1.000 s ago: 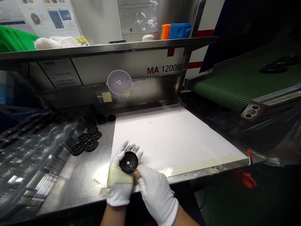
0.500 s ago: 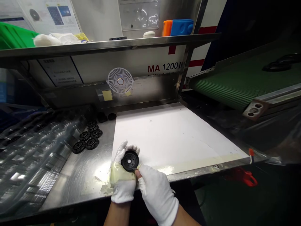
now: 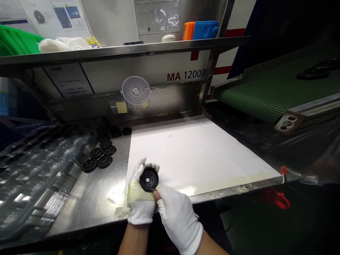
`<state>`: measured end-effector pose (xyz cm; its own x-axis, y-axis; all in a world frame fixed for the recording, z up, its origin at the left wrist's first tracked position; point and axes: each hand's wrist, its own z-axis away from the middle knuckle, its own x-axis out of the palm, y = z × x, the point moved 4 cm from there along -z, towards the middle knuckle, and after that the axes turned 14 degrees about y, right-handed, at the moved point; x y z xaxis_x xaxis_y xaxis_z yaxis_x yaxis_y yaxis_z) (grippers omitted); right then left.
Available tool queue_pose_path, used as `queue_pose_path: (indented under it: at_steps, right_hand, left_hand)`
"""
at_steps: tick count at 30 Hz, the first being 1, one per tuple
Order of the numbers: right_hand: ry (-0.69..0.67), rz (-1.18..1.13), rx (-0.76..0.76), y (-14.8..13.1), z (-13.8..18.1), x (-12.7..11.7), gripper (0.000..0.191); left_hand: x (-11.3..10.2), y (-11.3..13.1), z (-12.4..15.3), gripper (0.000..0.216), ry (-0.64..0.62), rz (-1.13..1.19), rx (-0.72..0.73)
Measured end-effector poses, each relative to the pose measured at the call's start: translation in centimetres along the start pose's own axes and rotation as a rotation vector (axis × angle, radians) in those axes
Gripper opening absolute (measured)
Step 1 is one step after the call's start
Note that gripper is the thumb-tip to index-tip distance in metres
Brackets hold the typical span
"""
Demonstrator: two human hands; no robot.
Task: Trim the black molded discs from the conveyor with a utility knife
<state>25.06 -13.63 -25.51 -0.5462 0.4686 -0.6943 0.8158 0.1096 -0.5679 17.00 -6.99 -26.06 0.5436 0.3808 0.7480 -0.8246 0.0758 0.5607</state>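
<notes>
A round black rubber disc point(image 3: 149, 179) with a centre hole rests in the palm of my left hand point(image 3: 140, 198), which wears a white glove with yellowish tape around it; its fingers curl behind the disc. My right hand point(image 3: 178, 220), also in a white glove, pinches something small and dark at the disc's lower edge; I cannot make out what it is. Both hands hover over the front edge of a white sheet point(image 3: 196, 156) taped to the steel worktable point(image 3: 92, 198).
Several more black discs point(image 3: 98, 156) lie on the steel to the left, beside clear plastic trays point(image 3: 37, 177). A white fan grille point(image 3: 136, 90) hangs on the back wall under a shelf point(image 3: 119, 51). A green conveyor point(image 3: 273, 94) carrying black parts runs at the right. Red-handled scissors point(image 3: 277, 198) hang below the table edge.
Both hands and the disc have shifted slightly to the right. The disc stays in the left palm with the right fingertips at its lower edge.
</notes>
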Motion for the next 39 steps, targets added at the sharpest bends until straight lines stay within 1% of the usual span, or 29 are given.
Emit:
queue_pose_path:
  at_steps: [2,4,6,9,11,16,17,19,22,23,27,31,32,34,35,36,38,39]
  right_hand:
    - [-0.006,0.003,-0.013,0.2,0.0,0.0,0.021]
    - [0.003,0.005,-0.002,0.6,-0.1,-0.1,0.02]
    - [0.018,0.005,0.024,1.1,-0.3,-0.3,0.019]
    - [0.031,0.01,0.042,1.4,-0.5,-0.5,0.02]
    - [0.03,0.007,0.042,1.1,-0.4,-0.4,0.021]
    - [0.009,-0.031,0.062,0.5,0.0,-0.2,0.024]
    - [0.004,-0.03,0.058,0.5,0.1,-0.2,0.024]
    - [0.003,-0.023,0.041,0.7,0.0,-0.3,0.023]
    - [0.025,-0.023,0.045,1.5,-0.1,-0.5,0.02]
    - [0.032,-0.025,0.05,1.7,-0.1,-0.6,0.018]
    - [0.037,-0.005,0.056,1.5,0.0,-0.7,0.02]
    - [0.033,-0.007,0.04,0.5,0.3,-0.6,0.022]
    - [0.037,-0.011,0.04,0.3,0.3,-0.7,0.022]
    - [0.047,-0.01,0.042,0.3,0.3,-0.8,0.022]
    - [0.049,-0.013,0.038,0.4,0.2,-0.9,0.022]
    - [0.051,-0.017,0.034,0.6,0.2,-1.0,0.022]
    - [0.054,-0.034,0.034,1.0,0.0,-1.3,0.019]
    - [0.056,-0.044,0.038,1.2,0.0,-1.5,0.018]
  left_hand:
    - [-0.1,0.0,0.1,0.032,0.001,-0.042,-0.082]
    - [0.0,0.0,0.2,0.037,-0.033,-0.058,-0.173]
    - [0.1,0.1,0.3,0.035,-0.06,-0.031,-0.198]
    - [0.1,-0.1,0.1,0.025,-0.046,0.018,-0.15]
    - [0.2,-0.3,-0.1,0.022,-0.036,0.03,-0.084]
    - [0.1,-0.4,0.1,0.025,-0.019,0.04,0.049]
    - [0.1,-0.3,0.3,0.028,-0.016,0.023,0.05]
    - [0.1,-0.2,0.6,0.034,-0.036,-0.03,-0.024]
    - [0.0,-0.5,0.8,0.038,-0.055,-0.064,-0.206]
    - [0.0,-0.5,0.7,0.037,-0.052,-0.052,-0.215]
    - [0.2,-0.4,0.3,0.025,-0.035,0.019,-0.085]
    - [0.5,-0.8,0.5,0.01,0.035,0.091,-0.091]
    - [0.6,-0.6,0.7,0.011,0.032,0.083,-0.066]
    - [0.8,-0.2,1.1,0.02,0.004,0.018,-0.012]
    - [0.9,-0.1,1.2,0.025,-0.014,-0.022,-0.025]
    - [0.9,-0.1,1.3,0.028,-0.03,-0.055,-0.07]
    - [0.9,-0.3,1.5,0.03,-0.049,-0.075,-0.185]
    - [0.9,-0.3,1.4,0.029,-0.06,-0.07,-0.219]
